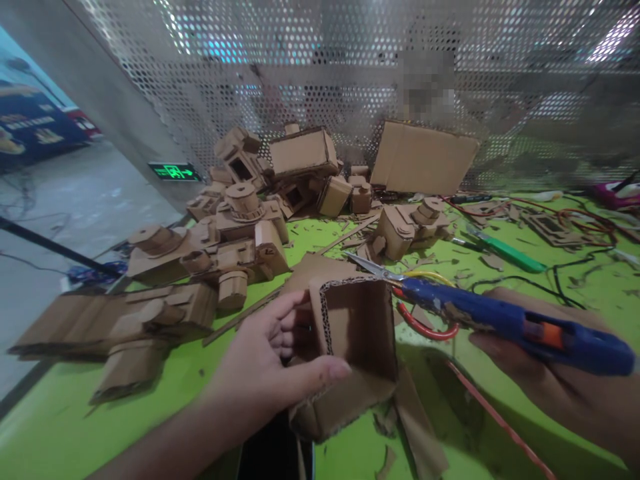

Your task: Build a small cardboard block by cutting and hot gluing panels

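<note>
My left hand [273, 363] grips an open cardboard box piece [353, 347], thumb laid across its near wall and fingers curled against its left side. My right hand [565, 380] is closed around a blue hot glue gun [505, 323] with an orange trigger. The gun's nozzle points left, just above the box's upper right corner. Under the gun lie scissors [400, 283] with red and yellow handles on the green table [500, 413].
Several cardboard camera models [235, 233] are piled at the back left, more [410, 230] in the middle. A flat cardboard sheet [423, 160] leans on the perforated metal screen. A green utility knife [505, 252], black and red cables [575, 267] and cardboard scraps lie to the right.
</note>
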Tool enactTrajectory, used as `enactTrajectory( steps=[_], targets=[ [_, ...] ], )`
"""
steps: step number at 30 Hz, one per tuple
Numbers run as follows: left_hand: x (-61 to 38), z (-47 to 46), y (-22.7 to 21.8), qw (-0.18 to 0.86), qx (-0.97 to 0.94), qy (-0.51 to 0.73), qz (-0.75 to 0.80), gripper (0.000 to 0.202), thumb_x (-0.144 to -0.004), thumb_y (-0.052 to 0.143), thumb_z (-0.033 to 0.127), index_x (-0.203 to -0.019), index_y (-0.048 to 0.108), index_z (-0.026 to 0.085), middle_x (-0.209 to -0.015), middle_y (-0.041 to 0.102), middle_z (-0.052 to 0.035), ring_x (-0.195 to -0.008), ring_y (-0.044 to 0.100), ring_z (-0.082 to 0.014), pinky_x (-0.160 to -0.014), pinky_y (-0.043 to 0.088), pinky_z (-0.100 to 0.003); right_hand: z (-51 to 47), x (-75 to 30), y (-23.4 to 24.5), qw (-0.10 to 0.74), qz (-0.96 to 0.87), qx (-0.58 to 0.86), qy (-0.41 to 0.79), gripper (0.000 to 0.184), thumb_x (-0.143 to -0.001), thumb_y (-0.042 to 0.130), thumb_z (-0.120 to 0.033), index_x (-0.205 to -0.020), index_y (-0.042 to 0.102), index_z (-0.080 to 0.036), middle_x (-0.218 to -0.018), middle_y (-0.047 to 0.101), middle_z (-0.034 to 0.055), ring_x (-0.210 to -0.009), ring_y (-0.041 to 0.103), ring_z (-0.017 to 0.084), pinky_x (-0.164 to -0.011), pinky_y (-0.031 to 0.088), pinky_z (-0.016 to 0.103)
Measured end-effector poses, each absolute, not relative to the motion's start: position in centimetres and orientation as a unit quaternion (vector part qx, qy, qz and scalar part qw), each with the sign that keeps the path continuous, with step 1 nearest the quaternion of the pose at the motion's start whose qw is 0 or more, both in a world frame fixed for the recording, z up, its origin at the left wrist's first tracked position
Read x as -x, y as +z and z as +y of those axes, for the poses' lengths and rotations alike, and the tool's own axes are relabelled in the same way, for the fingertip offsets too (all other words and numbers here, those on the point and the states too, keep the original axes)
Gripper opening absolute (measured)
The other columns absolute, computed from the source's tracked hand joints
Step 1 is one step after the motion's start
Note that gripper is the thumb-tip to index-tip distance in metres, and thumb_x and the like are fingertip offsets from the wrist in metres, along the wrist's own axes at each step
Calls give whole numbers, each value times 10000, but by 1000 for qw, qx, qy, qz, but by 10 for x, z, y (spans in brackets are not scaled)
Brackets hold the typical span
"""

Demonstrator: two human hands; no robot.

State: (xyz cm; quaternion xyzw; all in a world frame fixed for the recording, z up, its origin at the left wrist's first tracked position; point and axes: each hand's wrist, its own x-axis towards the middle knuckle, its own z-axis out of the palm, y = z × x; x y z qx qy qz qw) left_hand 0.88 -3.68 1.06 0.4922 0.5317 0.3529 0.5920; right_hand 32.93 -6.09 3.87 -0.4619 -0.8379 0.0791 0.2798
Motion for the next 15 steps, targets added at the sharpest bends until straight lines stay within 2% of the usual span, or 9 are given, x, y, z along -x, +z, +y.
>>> enactTrajectory(
  steps=[6,15],
  targets=[
    [-7,-35,9,597,-480,363,530,883,-541,1060,185,-1346,696,183,-1180,875,-102,-1034,847,-292,-837,648,-283,-63,-326,36,303,-788,529,83,240,-1060,601,-479,-887,663,-325,-574,650,-52,-381,572,182,-386,432,286],
    [-8,-34,12,607,-468,381,517,748,-550,1058,188,-1225,736,189,-1097,891,-64,-978,854,-257,-821,655,-258,-57,-330,40,295,-839,455,49,136,-1072,614,-410,-957,615,-338,-563,637,-111,-334,572,120,-343,406,215]
  ],
)
